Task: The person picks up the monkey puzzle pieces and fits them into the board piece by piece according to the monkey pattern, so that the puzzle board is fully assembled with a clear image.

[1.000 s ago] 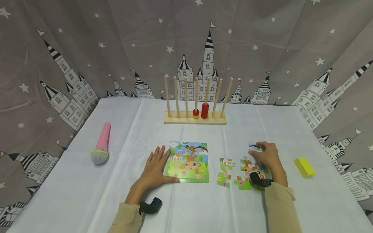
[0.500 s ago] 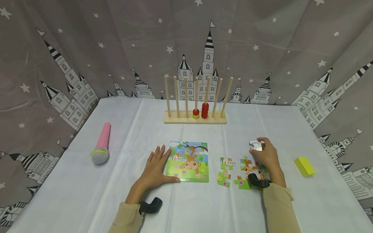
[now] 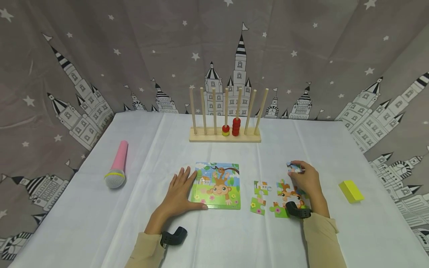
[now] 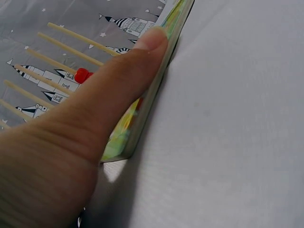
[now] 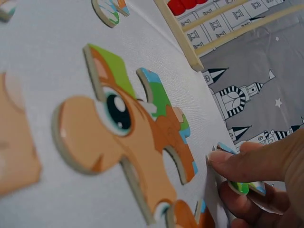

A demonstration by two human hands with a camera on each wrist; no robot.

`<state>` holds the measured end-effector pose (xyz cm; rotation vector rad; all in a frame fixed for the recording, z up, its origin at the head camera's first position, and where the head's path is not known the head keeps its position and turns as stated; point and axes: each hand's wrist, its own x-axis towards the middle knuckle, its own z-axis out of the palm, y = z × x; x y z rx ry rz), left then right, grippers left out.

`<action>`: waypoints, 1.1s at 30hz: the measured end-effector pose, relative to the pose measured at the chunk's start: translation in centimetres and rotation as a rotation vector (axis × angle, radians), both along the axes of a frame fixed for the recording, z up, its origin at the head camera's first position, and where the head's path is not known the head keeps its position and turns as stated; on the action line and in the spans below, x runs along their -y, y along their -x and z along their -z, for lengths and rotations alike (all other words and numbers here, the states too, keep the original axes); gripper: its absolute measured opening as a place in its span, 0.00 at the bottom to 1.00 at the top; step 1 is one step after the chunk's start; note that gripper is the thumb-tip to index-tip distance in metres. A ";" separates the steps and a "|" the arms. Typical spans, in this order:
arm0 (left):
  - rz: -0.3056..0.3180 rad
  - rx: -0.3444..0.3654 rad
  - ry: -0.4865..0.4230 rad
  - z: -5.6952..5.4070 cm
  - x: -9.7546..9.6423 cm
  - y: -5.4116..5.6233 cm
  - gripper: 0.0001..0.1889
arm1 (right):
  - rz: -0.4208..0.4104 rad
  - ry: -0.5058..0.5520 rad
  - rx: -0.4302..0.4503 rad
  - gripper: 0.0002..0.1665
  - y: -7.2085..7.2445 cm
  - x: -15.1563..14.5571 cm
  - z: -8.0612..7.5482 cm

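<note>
My left hand [image 3: 178, 194] lies spread at the left side of a square monkey jigsaw board [image 3: 218, 203], its thumb along the lower left corner. In the left wrist view the thumb [image 4: 121, 71] is straight on the board's edge. To the right, my right hand [image 3: 307, 179] pinches a small puzzle piece [image 3: 294, 167] with blue and green print, raised off the cloth. The right wrist view shows this held piece [image 5: 240, 187] between thumb and fingers, partly covered. Several loose monkey pieces [image 3: 289, 193] lie below and left of the right hand, some hidden by the wrist.
Two more loose pieces [image 3: 258, 206] lie right of the board. A wooden bead stand [image 3: 224, 138] with upright pegs and red and yellow beads stands behind. A pink toy microphone [image 3: 118, 163] lies at left, a yellow block [image 3: 350, 191] at right.
The right hand has lifted the puzzle piece off the cloth and tilted it; its face looked pale half a second ago and shows its print now. The left hand has stayed still.
</note>
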<state>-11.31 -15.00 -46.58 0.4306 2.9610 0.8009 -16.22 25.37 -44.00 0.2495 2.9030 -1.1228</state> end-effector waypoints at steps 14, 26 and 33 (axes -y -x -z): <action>-0.003 0.001 0.010 0.0 -0.1 0.1 0.60 | 0.018 0.085 -0.014 0.27 -0.1 0.0 0.6; -0.003 -0.001 0.007 0.1 -0.1 0.2 0.61 | 0.013 0.192 -0.040 0.25 0.4 4.6 1.0; 0.001 -0.007 0.018 0.2 -0.1 0.2 0.60 | -0.100 0.265 -0.046 0.21 0.8 8.5 1.0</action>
